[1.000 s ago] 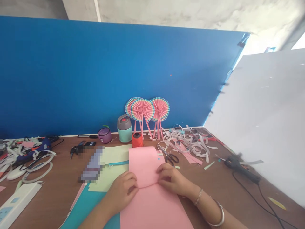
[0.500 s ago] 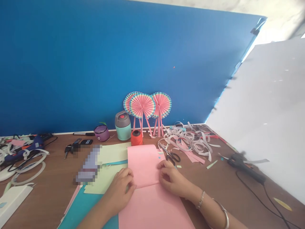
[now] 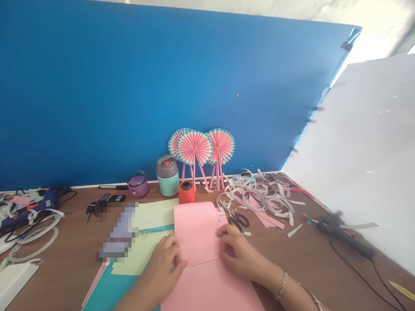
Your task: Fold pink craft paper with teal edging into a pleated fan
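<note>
while both hands have kept nearly the same places over the last second, the near edge of the folded-over pink sheet (image 3: pixel 197 233) now shows as a flatter, thinner line between them, and the view has tipped slightly downward. this suggests the flap is being settled and lined up rather than firmly creased, since its far bend still looks rounded. the sheet lies in front of the person at the middle of the desk, its loose lower part running off the bottom of the view, partly over a teal sheet (image 3: pixel 113 289). the left hand (image 3: pixel 164 261) rests at the flap's left side, fingers bent and close together, thumb held apart with its tip by the near edge. the right hand (image 3: pixel 238 255) rests at the right side, fingers curled, a gap showing between index finger and thumb; neither seems to pinch the paper, though how hard they press i cannot tell. black-handled scissors (image 3: pixel 238 219) lie just beyond the right hand. as for writing, none can be read: the purple cup (image 3: pixel 138 186) carries a small pale round mark, the teal jar (image 3: pixel 168 185) and red container (image 3: pixel 187 194) show no legible label, and a pixelated patch (image 3: pixel 118 235) hides whatever lies left of the pale green sheets (image 3: pixel 152 214).
</note>
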{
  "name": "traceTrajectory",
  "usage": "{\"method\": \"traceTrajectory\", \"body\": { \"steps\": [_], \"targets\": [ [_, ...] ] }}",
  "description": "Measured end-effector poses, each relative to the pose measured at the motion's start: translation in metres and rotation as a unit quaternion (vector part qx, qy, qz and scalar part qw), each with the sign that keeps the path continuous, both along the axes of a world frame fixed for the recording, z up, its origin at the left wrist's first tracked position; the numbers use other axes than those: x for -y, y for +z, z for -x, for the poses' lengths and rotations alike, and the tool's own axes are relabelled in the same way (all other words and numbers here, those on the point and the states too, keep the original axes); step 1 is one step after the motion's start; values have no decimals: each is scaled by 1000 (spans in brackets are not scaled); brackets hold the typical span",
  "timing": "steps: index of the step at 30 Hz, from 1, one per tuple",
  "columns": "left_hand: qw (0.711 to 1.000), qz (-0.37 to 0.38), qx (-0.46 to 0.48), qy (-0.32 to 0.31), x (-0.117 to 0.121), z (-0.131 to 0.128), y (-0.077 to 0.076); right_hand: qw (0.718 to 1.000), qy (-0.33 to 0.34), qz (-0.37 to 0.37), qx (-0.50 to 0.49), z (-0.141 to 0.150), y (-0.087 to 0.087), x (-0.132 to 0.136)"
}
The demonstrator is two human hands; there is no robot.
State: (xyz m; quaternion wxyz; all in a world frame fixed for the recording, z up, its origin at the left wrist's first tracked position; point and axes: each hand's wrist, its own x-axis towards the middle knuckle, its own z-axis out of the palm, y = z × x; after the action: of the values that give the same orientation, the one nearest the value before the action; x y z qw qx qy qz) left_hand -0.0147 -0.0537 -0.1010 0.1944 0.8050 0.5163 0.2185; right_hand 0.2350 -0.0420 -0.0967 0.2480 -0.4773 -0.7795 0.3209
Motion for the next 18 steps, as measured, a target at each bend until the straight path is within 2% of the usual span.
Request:
{"method": "traceTrajectory", "body": {
  "steps": [5,8,11,15,18],
  "targets": [
    [999,20,-34,-26,2,3,4,1000,-10,0,5,-2,2,1],
    [993,-29,-85,-79,3,5,-4,1000,-5,0,14,-4,2,1],
    [975,-107,-132,-140,2,7,-21,999,11,-18,29,-5,2,2],
    [961,-166,-139,-173,-1,9,-40,989,82,-95,79,-3,2,4],
    [960,-183,-130,-169,-3,8,-41,972,147,-139,119,-2,1,5]
  ]
}}
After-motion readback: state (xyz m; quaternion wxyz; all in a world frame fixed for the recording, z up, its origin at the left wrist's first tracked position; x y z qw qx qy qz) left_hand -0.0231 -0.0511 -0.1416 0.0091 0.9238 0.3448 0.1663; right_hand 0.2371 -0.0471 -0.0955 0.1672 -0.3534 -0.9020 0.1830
